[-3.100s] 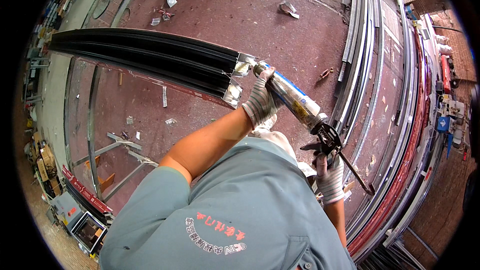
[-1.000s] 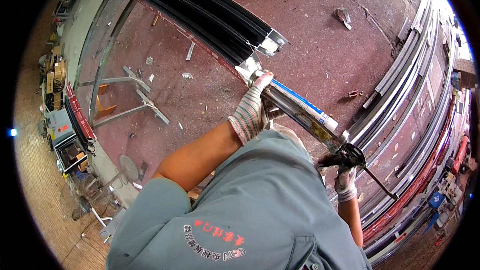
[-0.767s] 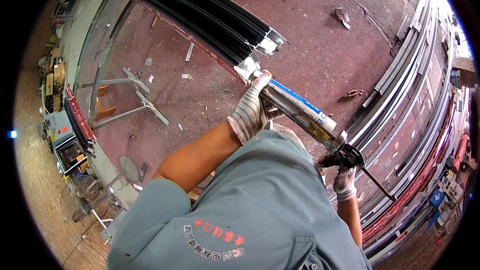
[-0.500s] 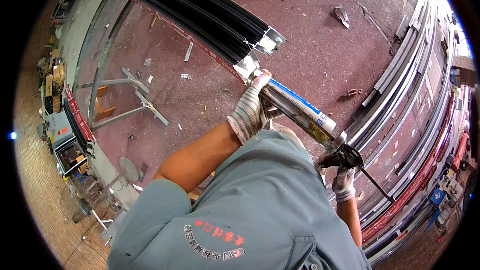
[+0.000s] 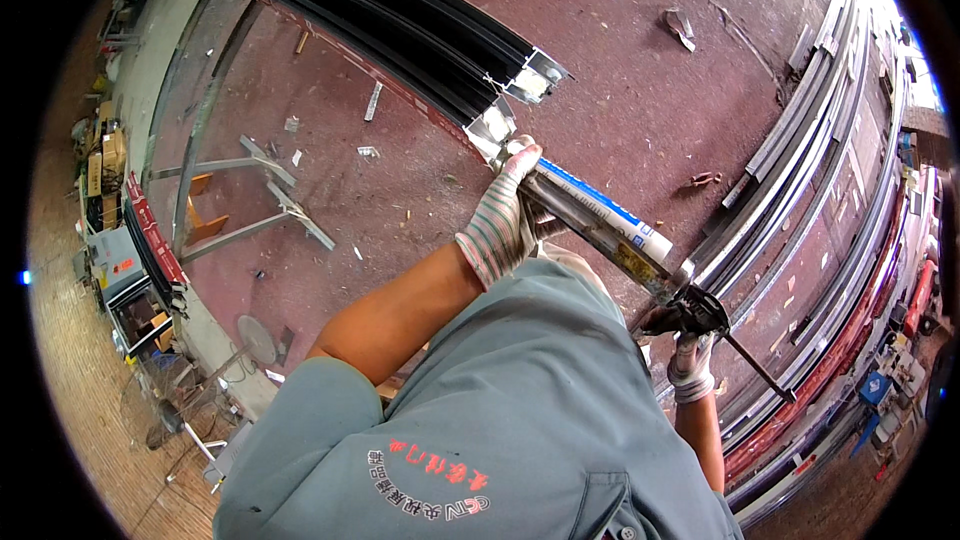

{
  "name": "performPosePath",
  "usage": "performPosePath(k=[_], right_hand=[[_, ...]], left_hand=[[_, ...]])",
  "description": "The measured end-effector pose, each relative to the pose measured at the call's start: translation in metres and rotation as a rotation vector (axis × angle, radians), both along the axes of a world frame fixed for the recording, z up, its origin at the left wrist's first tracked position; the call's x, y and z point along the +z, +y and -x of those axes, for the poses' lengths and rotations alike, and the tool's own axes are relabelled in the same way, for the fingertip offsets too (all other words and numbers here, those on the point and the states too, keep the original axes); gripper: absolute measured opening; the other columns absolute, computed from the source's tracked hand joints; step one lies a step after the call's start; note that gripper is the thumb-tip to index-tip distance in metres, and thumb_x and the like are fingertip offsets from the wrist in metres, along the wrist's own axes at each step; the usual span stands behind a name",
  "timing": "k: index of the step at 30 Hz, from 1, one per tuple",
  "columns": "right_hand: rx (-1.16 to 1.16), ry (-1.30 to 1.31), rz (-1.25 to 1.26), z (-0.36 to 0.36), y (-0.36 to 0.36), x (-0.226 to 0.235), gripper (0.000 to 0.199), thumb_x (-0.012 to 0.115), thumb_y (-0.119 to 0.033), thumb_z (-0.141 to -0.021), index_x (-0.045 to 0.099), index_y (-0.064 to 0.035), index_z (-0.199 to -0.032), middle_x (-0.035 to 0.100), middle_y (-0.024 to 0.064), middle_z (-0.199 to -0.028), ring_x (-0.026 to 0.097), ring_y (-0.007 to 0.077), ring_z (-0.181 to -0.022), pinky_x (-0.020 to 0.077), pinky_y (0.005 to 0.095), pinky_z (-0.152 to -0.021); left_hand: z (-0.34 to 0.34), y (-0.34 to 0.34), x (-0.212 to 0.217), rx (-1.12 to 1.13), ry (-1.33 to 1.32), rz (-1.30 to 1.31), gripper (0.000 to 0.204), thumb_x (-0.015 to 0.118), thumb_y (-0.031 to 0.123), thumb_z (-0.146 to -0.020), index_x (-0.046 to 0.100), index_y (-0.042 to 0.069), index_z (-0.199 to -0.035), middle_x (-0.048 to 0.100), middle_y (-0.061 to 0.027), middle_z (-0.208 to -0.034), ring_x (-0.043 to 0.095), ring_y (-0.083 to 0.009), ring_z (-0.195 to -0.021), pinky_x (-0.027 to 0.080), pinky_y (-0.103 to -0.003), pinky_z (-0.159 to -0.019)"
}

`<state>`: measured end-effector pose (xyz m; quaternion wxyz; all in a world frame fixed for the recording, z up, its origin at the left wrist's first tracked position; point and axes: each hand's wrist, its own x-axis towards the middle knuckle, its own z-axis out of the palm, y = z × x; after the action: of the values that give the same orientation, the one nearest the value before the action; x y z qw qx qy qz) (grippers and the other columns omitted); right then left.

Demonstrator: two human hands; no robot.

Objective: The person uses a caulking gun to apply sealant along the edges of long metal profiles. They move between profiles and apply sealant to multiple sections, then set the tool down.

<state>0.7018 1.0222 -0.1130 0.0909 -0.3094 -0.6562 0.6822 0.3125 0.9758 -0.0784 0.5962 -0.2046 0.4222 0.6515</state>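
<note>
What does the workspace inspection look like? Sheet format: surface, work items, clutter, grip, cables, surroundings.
Surface: red-brown floor, speckled with debris.
Work items: caulking gun with its front beside the open ends of black profiles; contact hidden.
Clutter: crumpled scrap, small white scraps, small reddish tool.
Grip: gloved left hand around the gun's front; gloved right hand at its handle end, fingers partly hidden.
Cables: cannot tell; thin lines at lower left too small to identify.
Surroundings: long metal lengths right; boxes far left.
</note>
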Motion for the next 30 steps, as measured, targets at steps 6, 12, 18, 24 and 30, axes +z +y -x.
performPosePath(k=[6, 12, 18, 24, 30], right_hand=[[-0.075, 0.100, -0.002, 0.014, -0.003, 0.015, 0.041, 0.037, 0.005, -0.089, 0.048, 0.0078, -0.129, 0.056, 0.0207, -0.124, 0.056, 0.0294, -0.114, 0.0443, 0.0375, -0.099], [-0.202, -0.093, 0.046, 0.050, -0.003, 0.055, 0.074, 0.051, -0.069, -0.089, 0.061, 0.0006, -0.112, 0.066, 0.0109, -0.102, 0.063, 0.0204, -0.094, 0.0506, 0.0356, -0.084], [-0.284, -0.195, 0.021, 0.058, -0.005, 0.065, 0.087, 0.056, -0.082, -0.074, 0.065, -0.0008, -0.104, 0.067, 0.0076, -0.087, 0.064, 0.0182, -0.081, 0.0512, 0.0334, -0.074], [-0.269, -0.201, 0.084, 0.059, -0.004, 0.071, 0.086, 0.056, -0.082, -0.075, 0.065, -0.0014, -0.105, 0.066, 0.0067, -0.091, 0.062, 0.0172, -0.084, 0.0504, 0.0330, -0.076], [-0.252, -0.232, 0.051, 0.047, -0.006, 0.068, 0.085, 0.056, -0.081, -0.076, 0.064, -0.0027, -0.108, 0.065, 0.0057, -0.094, 0.061, 0.0169, -0.087, 0.0497, 0.0336, -0.078]], left_hand=[[-0.005, -0.005, -0.011, -0.003, -0.043, -0.045, 0.027, 0.061, 0.042, -0.092, 0.052, 0.026, -0.111, 0.066, 0.0006, -0.102, 0.068, -0.0166, -0.085, 0.062, -0.043, -0.071], [-0.009, -0.011, -0.029, -0.032, -0.103, -0.021, 0.050, 0.068, 0.044, -0.087, 0.043, 0.030, -0.128, 0.053, -0.0018, -0.105, 0.064, -0.0195, -0.092, 0.062, -0.043, -0.071], [-0.014, -0.011, -0.025, -0.042, -0.089, -0.002, 0.018, 0.061, 0.042, -0.093, 0.053, 0.027, -0.100, 0.063, 0.0043, -0.093, 0.068, -0.0151, -0.084, 0.062, -0.038, -0.069], [-0.019, -0.012, -0.031, -0.027, -0.102, -0.046, 0.018, 0.061, 0.043, -0.093, 0.052, 0.030, -0.101, 0.063, 0.0038, -0.093, 0.069, -0.0173, -0.087, 0.063, -0.038, -0.065], [-0.024, -0.018, -0.042, 0.010, -0.175, -0.061, 0.029, 0.064, 0.036, -0.092, 0.046, 0.026, -0.112, 0.057, -0.0009, -0.097, 0.065, -0.0188, -0.086, 0.061, -0.044, -0.072]])
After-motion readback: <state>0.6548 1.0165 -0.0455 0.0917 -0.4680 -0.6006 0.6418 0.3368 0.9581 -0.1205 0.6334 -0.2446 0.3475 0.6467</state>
